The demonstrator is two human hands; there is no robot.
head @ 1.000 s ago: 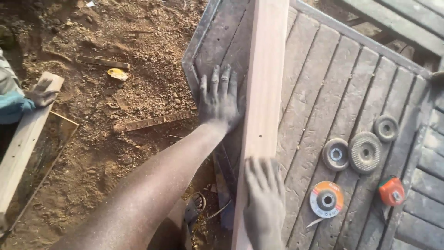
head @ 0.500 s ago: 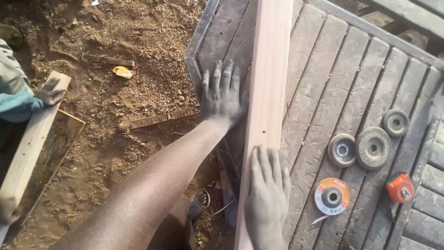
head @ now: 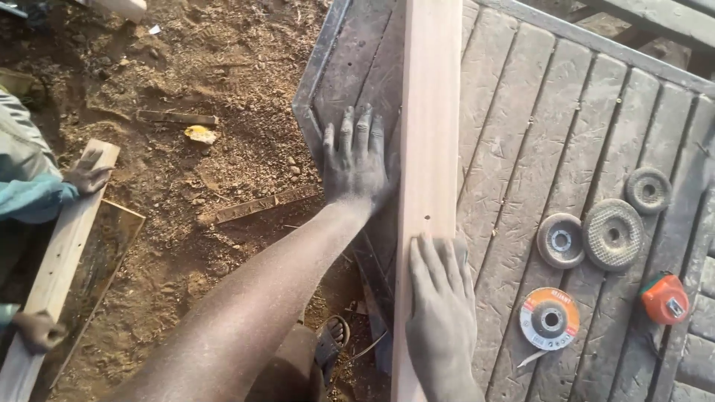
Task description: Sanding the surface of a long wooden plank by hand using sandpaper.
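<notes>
left hand (head: pixel 356 160) flat, grip released, beside plank (head: pixel 428 134) | right hand (head: pixel 441 313) flat on it, grip released

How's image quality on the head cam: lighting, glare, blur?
Head view: warm, low daylight; the pale planed wooden plank is bright but not blown out; soft shadows beside the dusty left hand; the right hand and grey round grinding discs are sharp; slight softness at the corners.

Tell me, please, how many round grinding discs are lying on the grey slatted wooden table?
4. A grey disc lies beside a larger grey one, a smaller grey disc sits above them, and an orange-labelled disc lies below. Others may lie outside the frame.
</notes>
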